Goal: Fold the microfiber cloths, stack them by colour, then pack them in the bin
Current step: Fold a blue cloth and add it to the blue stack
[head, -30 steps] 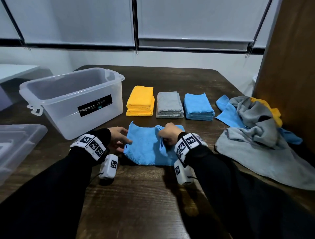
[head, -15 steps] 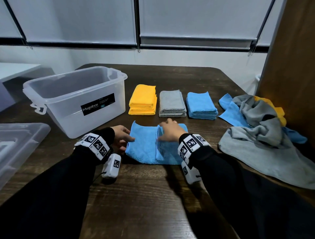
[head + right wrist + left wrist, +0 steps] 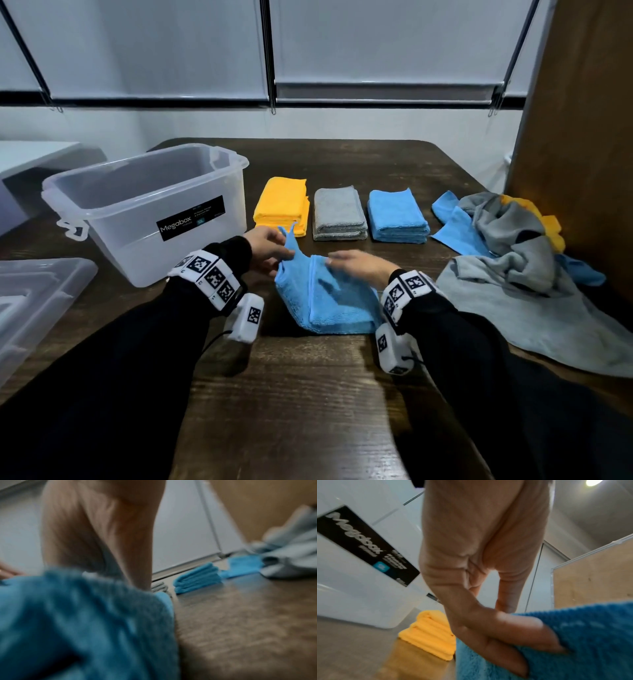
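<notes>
Blue microfiber cloth (image 3: 337, 301), half-folded, lies on the dark wooden counter (image 3: 308, 394) before three folded stacks. Left hand (image 3: 269, 247) pinches its raised corner; right hand (image 3: 356, 269) presses flat, fingers straight. Best practice: match edges before creasing.

Left hand (image 3: 266, 247) pinches the cloth (image 3: 337, 301) corner between thumb and fingers (image 3: 489, 654), raised. Right hand (image 3: 359, 265) lies flat on it, fingers straight.

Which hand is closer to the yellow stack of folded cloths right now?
Left. The left hand pinches the blue cloth just in front of the yellow stack. The right hand lies flat on the cloth, farther right, before the grey stack.
</notes>
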The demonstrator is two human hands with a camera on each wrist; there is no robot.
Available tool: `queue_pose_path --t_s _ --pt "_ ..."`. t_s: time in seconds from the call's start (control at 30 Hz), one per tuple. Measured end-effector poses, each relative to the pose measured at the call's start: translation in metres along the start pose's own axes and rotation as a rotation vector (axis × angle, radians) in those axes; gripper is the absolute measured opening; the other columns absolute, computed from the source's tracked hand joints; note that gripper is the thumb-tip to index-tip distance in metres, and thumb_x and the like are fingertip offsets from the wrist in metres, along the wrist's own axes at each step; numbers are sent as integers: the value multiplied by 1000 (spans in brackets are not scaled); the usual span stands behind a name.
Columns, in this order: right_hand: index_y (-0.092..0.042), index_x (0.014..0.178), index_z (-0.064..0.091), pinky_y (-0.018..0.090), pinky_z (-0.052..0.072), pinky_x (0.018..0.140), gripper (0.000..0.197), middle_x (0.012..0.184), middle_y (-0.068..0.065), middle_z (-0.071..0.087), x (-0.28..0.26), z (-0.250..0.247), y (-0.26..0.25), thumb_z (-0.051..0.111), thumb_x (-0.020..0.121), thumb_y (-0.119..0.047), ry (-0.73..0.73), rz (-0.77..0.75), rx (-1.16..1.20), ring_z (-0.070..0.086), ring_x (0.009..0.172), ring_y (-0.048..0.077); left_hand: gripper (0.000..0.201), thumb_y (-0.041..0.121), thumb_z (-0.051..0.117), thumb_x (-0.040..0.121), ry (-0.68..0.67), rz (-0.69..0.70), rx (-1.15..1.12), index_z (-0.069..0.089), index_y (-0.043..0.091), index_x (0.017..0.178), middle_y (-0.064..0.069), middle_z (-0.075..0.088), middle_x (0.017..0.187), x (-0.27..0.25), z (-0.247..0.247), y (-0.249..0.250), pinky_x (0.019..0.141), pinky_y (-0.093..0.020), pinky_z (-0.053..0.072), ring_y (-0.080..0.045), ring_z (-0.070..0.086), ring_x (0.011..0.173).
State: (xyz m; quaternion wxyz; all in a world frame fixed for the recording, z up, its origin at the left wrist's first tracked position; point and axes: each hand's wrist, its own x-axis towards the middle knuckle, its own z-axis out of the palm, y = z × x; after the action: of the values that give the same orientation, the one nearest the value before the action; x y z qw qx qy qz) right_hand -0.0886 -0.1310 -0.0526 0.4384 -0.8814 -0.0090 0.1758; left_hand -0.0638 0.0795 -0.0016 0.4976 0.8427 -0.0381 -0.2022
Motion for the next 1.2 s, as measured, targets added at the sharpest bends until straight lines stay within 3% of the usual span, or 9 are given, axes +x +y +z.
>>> queue_pose_path --t_s 0.13,0.27,0.37,0.5,0.6,0.67,0.83,1.03,1.2 --pt "-4 122 53 31 46 70 43 93 7 66 0 -25 6 34 104 -38 234 183 534 63 77 18 24 4 68 83 17 68 -19 49 8 97 -11 56 73 2 35 29 36 -20 47 -13 54 42" --pt "-4 118 46 31 52 58 43 84 12 60 -4 -37 17 23 105 -38 285 271 678 64 58 16 29 3 69 82 -18 42 -27 46 7 100 -14 53 69 8 80 42 37 -29 52 -12 52 30" --pt "2 127 43 33 51 56 50 84 16 58 -3 -38 31 19 106 -36 313 306 753 62 65 21 23 1 65 86 -106 -27 -43 43 9 87 -17 56 73 12 110 37 39 -36 54 -18 57 34" --pt "-1 113 46 28 54 49 38 78 13 59 -5 -40 46 37 103 -36 298 305 748 59 64 19 28 11 71 83 -241 -17 140 43 13 82 -11 51 83 14 137 21 54 -32 55 -17 55 65" --pt "-5 96 55 23 55 50 14 69 8 59 -3 -39 48 60 94 -18 253 256 617 59 58 14 38 26 80 74 -227 120 462 58 10 100 -8 55 100 5 139 19 69 -25 53 -19 57 90" --pt "-12 81 51 23 53 50 19 69 6 54 -2 -37 46 68 88 -9 255 224 510 54 57 13 54 32 82 69 -217 220 646 60 9 112 -6 60 114 -1 136 18 81 -27 50 -20 59 104" --pt "-21 104 54 26 46 46 41 84 10 58 3 -33 42 71 78 6 354 145 393 47 50 15 24 21 74 78 -152 453 844 67 9 98 -8 65 108 -14 136 10 87 -32 50 -22 61 102" --pt "-16 100 55 20 45 38 31 77 8 51 -5 -46 39 54 84 10 317 104 357 46 49 15 6 15 66 83 -139 633 758 67 13 89 -2 65 102 -21 119 4 92 -34 44 -18 57 102" --pt "-23 89 58 25 51 55 23 78 0 57 -8 -47 47 62 87 0 152 172 167 51 59 8 22 29 70 83 -400 492 855 70 15 101 -6 57 111 -21 114 -2 94 -31 40 -19 53 107"
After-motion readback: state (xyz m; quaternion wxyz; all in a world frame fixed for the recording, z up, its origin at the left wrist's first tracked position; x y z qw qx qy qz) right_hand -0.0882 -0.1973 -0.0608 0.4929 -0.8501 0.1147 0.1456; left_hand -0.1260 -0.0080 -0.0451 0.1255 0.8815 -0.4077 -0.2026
